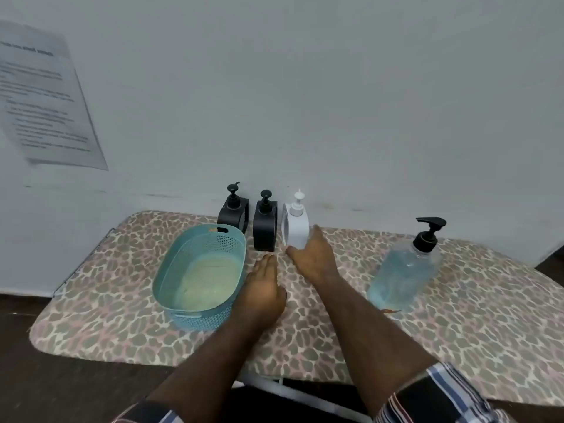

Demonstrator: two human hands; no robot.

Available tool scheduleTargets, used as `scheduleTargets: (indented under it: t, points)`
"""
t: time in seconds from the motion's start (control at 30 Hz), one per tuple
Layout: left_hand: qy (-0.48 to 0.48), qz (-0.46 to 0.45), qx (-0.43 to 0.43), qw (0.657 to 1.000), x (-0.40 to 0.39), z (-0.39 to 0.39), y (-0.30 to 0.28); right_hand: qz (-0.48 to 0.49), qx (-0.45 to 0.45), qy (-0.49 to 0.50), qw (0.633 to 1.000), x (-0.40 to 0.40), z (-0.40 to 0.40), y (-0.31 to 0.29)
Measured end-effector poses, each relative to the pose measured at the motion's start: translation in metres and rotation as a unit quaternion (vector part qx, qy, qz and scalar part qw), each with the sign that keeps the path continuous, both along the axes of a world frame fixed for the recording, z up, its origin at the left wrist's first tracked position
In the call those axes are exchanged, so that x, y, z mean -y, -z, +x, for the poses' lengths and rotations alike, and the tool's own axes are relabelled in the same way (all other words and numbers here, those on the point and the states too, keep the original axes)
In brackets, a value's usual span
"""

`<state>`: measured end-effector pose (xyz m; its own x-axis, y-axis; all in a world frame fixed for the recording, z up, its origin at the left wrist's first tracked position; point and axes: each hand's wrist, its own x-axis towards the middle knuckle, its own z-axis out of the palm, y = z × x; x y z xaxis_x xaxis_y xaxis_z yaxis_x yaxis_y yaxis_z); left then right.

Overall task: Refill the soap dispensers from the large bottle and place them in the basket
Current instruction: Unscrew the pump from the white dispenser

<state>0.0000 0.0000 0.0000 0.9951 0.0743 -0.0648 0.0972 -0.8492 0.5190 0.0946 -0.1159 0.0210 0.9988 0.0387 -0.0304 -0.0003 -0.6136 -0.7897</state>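
Three soap dispensers stand in a row against the wall: a black dispenser (233, 213), a second black dispenser (265, 224) and a white dispenser (296, 225). An empty teal basket (171, 270) sits in front of the left one. The large clear bottle (403, 276) of blue soap with a black pump stands at the right. My right hand (314, 257) reaches toward the white dispenser with fingers apart, its fingertips at the dispenser's base. My left hand (264, 288) lies flat beside the basket, holding nothing.
Everything rests on an ironing board with a leopard-print cover (457, 331), pushed against a white wall. A printed paper sheet (42, 96) hangs on the wall at the left. Dark floor shows past the board's left and right ends.
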Motion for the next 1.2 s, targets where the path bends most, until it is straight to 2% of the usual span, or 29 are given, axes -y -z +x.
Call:
scheduleTargets:
  t: [0.17, 0.27, 0.37, 0.57, 0.7, 0.77, 0.87, 1.0, 1.2]
  points:
    - [-0.035, -0.025, -0.009, 0.999, -0.022, 0.011, 0.003, 0.013, 0.000, 0.026, 1.000, -0.015, 0.031, 0.002]
    - [-0.040, -0.014, -0.017, 0.999, -0.033, 0.013, 0.003, 0.016, 0.004, 0.031, 0.999, -0.017, 0.037, 0.005]
    - [-0.052, -0.042, -0.003, 0.998, -0.035, 0.011, 0.001, 0.041, 0.012, 0.052, 0.998, -0.006, 0.033, 0.004]
    - [-0.063, -0.195, 0.046, 0.978, -0.013, 0.009, -0.017, 0.113, 0.012, 0.083, 0.990, 0.031, -0.027, -0.009]
    - [0.012, -0.285, 0.030, 0.958, -0.002, 0.000, -0.029, 0.127, 0.002, 0.035, 0.991, 0.047, -0.065, -0.013]
    - [0.036, -0.293, 0.025, 0.955, 0.001, -0.005, -0.024, 0.132, -0.011, 0.008, 0.991, 0.051, -0.077, -0.015]
    - [-0.007, -0.290, -0.014, 0.957, 0.007, -0.022, -0.014, 0.151, -0.035, -0.023, 0.988, 0.056, -0.091, -0.014]
    - [-0.047, -0.257, 0.005, 0.965, 0.014, -0.041, -0.001, 0.197, -0.084, -0.047, 0.976, 0.063, -0.107, -0.009]
    - [-0.023, -0.235, 0.006, 0.972, 0.024, -0.058, -0.012, 0.257, -0.075, -0.034, 0.963, 0.061, -0.089, -0.031]
